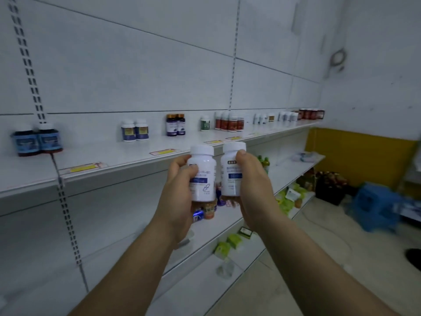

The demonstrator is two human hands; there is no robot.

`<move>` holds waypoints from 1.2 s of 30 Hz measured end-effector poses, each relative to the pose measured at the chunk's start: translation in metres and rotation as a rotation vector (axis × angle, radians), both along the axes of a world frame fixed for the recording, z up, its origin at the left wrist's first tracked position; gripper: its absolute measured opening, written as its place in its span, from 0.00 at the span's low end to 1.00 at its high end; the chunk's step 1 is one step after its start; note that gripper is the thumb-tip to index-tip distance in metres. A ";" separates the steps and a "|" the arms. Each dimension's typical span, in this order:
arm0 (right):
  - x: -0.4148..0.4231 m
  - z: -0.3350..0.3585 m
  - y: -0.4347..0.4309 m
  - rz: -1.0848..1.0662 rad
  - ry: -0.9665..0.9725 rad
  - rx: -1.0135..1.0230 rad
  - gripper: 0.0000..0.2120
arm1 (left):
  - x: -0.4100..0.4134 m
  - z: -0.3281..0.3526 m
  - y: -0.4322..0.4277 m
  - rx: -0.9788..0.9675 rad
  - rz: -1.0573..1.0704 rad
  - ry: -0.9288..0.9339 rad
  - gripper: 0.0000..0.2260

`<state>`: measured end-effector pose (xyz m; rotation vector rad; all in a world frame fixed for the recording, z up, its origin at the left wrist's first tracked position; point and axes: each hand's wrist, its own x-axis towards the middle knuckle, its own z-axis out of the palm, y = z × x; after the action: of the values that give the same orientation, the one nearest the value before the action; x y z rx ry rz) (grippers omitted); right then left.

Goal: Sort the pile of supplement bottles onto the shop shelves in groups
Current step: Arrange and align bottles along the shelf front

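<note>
Left hand and right hand each grip one white-capped bottle, left bottle and right bottle, upright, side by side. Below and behind the hands, part of the pile shows. Beyond, the upper shelf carries spaced groups. Advisable: confirm the labels match, then stand both together in a bare gap beyond them.

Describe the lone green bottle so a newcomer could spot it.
Follow the upper shelf rightward past the pair of gold-capped dark bottles. The green-labelled bottle stands alone just before the red-labelled cluster; it is the row's only green label.
</note>
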<state>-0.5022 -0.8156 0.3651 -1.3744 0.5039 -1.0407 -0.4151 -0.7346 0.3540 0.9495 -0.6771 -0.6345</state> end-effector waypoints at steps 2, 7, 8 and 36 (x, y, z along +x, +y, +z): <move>-0.006 0.002 -0.028 -0.018 -0.004 -0.005 0.12 | -0.007 0.001 -0.033 -0.013 -0.015 0.009 0.08; -0.004 -0.004 -0.099 -0.107 0.000 -0.024 0.10 | -0.008 0.000 -0.107 -0.017 -0.040 0.051 0.09; -0.001 -0.008 -0.114 -0.132 0.011 -0.049 0.11 | -0.005 -0.001 -0.122 -0.021 -0.039 0.049 0.09; -0.015 0.007 -0.653 -0.290 0.148 -0.264 0.16 | -0.007 0.005 -0.666 0.034 -0.051 0.020 0.13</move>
<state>-0.5173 -1.4682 0.3717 -1.6541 0.7093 -1.2804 -0.4223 -1.4008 0.3589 0.9582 -0.6769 -0.7016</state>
